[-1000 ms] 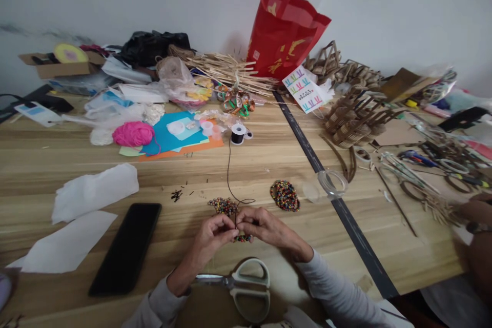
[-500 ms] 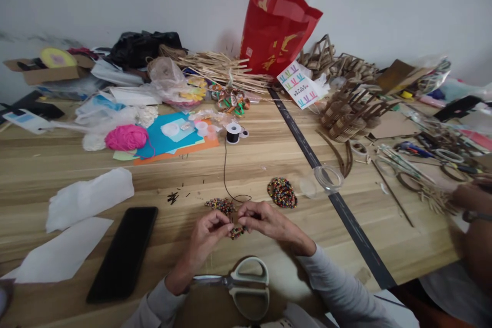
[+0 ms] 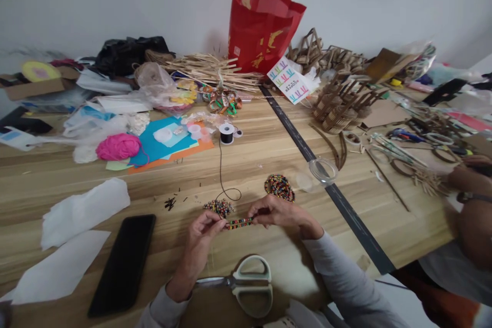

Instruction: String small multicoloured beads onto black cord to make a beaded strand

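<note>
A beaded bracelet (image 3: 240, 223) of small multicoloured beads is stretched in two rows between my hands. My left hand (image 3: 203, 233) pinches its left end, and my right hand (image 3: 274, 212) pinches the other end. Just behind my fingers lies a heap of loose beads (image 3: 219, 207). Black cord (image 3: 221, 169) runs from a white spool (image 3: 226, 134) toward the heap and my left fingers; where it ends is hidden. To the right, beyond my right hand, rests a pile of strung beads (image 3: 280, 187). Scissors with pale handles (image 3: 251, 287) lie on the table below my hands.
A black phone (image 3: 123, 266) and white paper sheets (image 3: 84, 210) lie at left. Pink yarn (image 3: 119, 147), a red bag (image 3: 263, 25) and small woven baskets (image 3: 342, 107) stand farther back. A clear ring-shaped coil (image 3: 323, 170) sits on the dark strip. Another person's arm (image 3: 472, 205) is at right.
My right hand has moved away from my left, and the bracelet, bunched below my fingers before, is now drawn out between both hands. The whole view has shifted slightly.
</note>
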`<state>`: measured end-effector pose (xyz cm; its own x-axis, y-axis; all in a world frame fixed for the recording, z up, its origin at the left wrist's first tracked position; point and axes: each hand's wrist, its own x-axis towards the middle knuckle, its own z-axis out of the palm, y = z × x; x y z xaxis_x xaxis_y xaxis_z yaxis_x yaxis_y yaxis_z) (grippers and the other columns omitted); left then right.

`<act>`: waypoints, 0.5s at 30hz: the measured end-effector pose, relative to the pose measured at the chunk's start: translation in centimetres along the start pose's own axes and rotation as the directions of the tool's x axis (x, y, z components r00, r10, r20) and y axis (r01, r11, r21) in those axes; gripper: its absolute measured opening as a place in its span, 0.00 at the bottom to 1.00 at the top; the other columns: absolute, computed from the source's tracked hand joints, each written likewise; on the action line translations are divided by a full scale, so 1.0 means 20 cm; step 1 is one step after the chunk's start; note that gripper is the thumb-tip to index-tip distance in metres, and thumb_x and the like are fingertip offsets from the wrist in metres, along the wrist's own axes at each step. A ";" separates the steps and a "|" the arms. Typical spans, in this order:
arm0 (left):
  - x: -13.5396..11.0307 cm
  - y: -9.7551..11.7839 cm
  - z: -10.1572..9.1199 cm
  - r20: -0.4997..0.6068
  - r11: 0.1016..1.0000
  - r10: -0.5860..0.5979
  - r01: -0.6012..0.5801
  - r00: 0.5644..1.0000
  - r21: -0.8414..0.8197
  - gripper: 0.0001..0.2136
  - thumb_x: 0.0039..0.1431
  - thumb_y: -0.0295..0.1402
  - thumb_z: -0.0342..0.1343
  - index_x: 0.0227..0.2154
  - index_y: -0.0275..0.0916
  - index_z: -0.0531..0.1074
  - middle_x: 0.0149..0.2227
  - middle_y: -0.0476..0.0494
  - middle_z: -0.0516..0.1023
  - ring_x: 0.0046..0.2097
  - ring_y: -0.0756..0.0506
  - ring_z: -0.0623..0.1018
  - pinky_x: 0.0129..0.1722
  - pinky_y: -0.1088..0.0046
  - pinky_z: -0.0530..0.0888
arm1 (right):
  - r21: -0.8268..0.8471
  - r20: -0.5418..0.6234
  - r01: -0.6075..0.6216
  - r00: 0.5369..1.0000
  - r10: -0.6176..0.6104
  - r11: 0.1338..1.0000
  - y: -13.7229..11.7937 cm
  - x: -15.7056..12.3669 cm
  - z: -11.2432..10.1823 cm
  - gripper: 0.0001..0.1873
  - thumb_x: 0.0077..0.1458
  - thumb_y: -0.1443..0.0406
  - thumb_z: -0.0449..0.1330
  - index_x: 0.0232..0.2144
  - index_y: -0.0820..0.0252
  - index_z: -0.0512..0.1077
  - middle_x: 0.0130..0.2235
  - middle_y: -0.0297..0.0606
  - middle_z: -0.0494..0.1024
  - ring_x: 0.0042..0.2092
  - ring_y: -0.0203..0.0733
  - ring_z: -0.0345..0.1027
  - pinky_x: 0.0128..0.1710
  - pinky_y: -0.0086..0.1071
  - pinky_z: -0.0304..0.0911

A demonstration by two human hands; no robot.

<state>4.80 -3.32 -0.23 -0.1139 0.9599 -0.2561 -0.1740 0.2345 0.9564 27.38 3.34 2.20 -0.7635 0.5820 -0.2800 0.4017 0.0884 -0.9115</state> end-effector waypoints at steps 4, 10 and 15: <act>0.01 -0.02 0.00 -0.013 0.998 -0.001 0.000 1.000 -0.058 0.08 0.40 0.31 0.66 0.20 0.37 0.71 0.21 0.52 0.75 0.27 0.49 0.74 0.31 0.76 0.70 | 0.067 -0.010 0.026 1.000 -0.025 0.997 -0.03 0.00 0.01 0.12 0.57 0.62 0.57 0.38 0.66 0.73 0.24 0.32 0.69 0.23 0.29 0.61 0.24 0.22 0.58; 0.00 -0.01 0.00 -0.027 0.992 0.019 -0.022 0.999 -0.124 0.10 0.39 0.32 0.67 0.20 0.37 0.70 0.22 0.53 0.74 0.27 0.49 0.74 0.31 0.75 0.71 | 0.172 -0.002 0.029 1.000 -0.029 0.985 0.00 0.02 0.04 0.15 0.57 0.58 0.57 0.39 0.65 0.73 0.26 0.31 0.69 0.22 0.29 0.59 0.21 0.22 0.57; -0.02 0.01 0.01 -0.008 0.983 0.057 -0.057 0.998 -0.173 0.10 0.37 0.31 0.67 0.18 0.37 0.70 0.21 0.52 0.74 0.26 0.50 0.73 0.31 0.75 0.70 | 0.123 0.031 0.098 0.994 -0.103 0.988 0.03 0.07 0.07 0.17 0.55 0.55 0.61 0.38 0.66 0.75 0.28 0.33 0.73 0.26 0.31 0.63 0.29 0.26 0.61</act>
<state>5.05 -3.66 0.21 -0.1315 0.9704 -0.2025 -0.3343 0.1489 0.9306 25.89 3.08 0.92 -0.8158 0.5448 -0.1940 0.2595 0.0451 -0.9647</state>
